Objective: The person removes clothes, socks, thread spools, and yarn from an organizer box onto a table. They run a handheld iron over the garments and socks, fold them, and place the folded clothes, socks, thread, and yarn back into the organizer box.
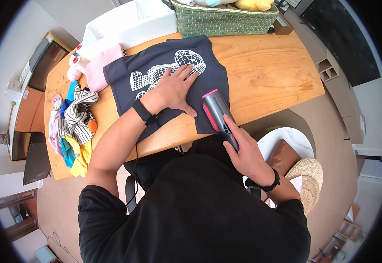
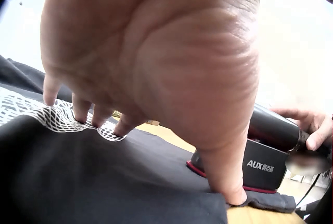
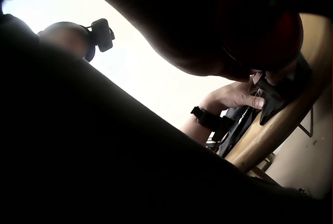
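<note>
A dark sleeveless garment (image 1: 156, 59) with a white grid-pattern print lies spread on the wooden table (image 1: 265, 65). The left hand (image 1: 175, 90) rests on it, fingers spread, fingertips touching the print; in the left wrist view that hand (image 2: 156, 63) arches over the cloth with fingertips and thumb down. The right hand (image 1: 247, 151) grips the handle of a grey and pink handheld iron (image 1: 216, 109), whose head sits on the garment's right part. The left wrist view shows the iron (image 2: 265, 167) against the cloth beside the left thumb. In the right wrist view the right hand is dark and unclear.
A pink folded cloth (image 1: 101, 68) and a heap of colourful clothes (image 1: 79, 116) lie at the left of the table. A white box (image 1: 129, 28) and a green woven basket (image 1: 226, 22) stand at the back. A round white stool (image 1: 302, 142) holds a brown bag and straw items.
</note>
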A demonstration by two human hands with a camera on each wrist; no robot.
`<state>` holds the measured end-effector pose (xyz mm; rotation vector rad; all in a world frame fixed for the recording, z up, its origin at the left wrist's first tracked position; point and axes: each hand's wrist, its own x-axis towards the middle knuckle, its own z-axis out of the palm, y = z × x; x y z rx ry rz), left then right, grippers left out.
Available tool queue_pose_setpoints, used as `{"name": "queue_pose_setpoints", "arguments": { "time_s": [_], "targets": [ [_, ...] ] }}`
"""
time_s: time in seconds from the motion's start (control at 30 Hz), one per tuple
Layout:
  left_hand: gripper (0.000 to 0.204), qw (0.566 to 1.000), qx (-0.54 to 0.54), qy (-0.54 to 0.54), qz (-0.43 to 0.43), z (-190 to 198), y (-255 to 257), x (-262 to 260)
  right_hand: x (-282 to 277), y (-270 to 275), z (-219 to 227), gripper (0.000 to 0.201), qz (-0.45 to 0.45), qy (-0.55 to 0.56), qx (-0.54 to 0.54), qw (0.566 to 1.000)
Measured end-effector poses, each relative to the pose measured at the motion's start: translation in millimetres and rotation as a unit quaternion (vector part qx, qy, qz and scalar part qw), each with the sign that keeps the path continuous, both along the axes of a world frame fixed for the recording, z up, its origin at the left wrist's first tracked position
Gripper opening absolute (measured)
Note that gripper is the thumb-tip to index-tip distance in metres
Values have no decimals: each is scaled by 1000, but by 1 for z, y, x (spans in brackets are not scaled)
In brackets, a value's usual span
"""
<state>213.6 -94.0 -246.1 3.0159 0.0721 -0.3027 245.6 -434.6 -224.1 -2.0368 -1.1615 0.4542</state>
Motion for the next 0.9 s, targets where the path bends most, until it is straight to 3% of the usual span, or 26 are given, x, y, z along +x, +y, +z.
{"name": "queue_pose_setpoints", "arguments": {
  "time_s": [0.33, 0.6, 0.67, 0.8, 0.83, 0.87, 0.9],
  "targets": [
    [153, 1000, 8, 18, -2, 0, -1, 3, 17, -22, -2, 81, -54, -35, 31, 997],
    [151, 1000, 4, 7, -5, -4, 0, 1, 70, -21, -12, 77, -120, -86, 50, 988],
    [142, 999, -22, -28, -12, -6, -3, -5, 90, -17, -9, 76, -131, -79, 31, 988],
    [116, 986, -80, -147, -24, 10, -35, -44, 161, -27, -26, 82, -126, -194, 60, 971],
    [112, 983, -97, -154, -24, 16, -41, -56, 182, -33, -28, 82, -153, 28, 84, 984],
    [108, 980, -113, -160, -23, 21, -46, -68, 196, -33, -28, 82, -172, 251, 105, 947],
    [108, 980, -114, -160, -23, 25, -50, -80, 202, -27, -24, 75, -171, 292, 148, 929]
  ]
}}
